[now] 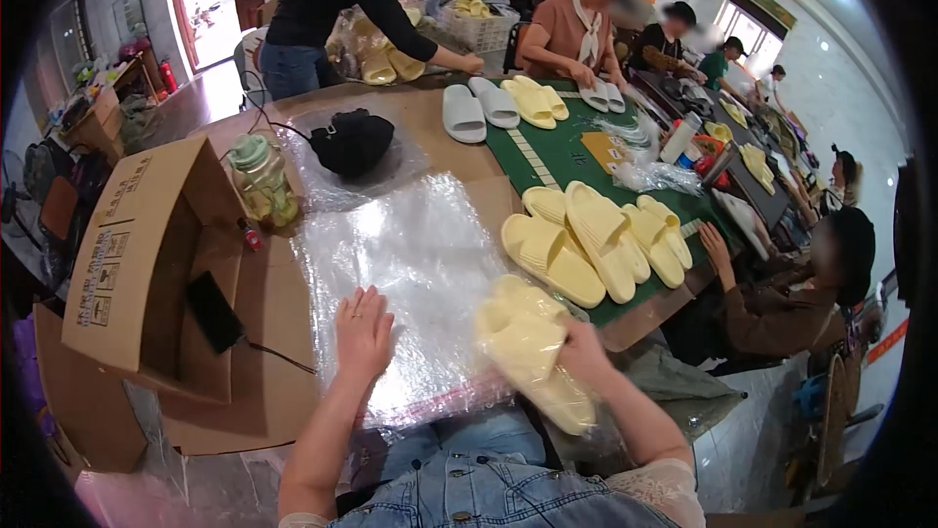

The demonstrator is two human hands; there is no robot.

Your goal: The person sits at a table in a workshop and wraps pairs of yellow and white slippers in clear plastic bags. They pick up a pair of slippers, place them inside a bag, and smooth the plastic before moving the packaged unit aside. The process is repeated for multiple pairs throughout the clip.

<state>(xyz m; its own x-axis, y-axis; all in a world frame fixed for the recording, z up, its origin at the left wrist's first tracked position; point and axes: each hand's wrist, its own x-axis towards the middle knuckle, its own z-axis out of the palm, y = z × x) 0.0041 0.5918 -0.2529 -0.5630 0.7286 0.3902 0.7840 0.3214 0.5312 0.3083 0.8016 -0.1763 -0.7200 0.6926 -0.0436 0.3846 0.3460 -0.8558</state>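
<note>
My left hand [363, 331] lies flat with fingers spread on a stack of clear plastic bags [410, 264] at the table's near edge. My right hand [583, 350] grips a pair of pale yellow slippers [528, 342], held together just right of the bags and over the table edge. A pile of several more yellow slippers [596, 240] rests on the green mat [562, 152] beyond my right hand.
An open cardboard box [147, 264] with a black phone [213, 311] stands at left. Behind the bags are a glass jar [262, 181] and a black bag [352, 140]. White slippers [479, 108] lie farther back. Several people work around the table, one seated at right [782, 303].
</note>
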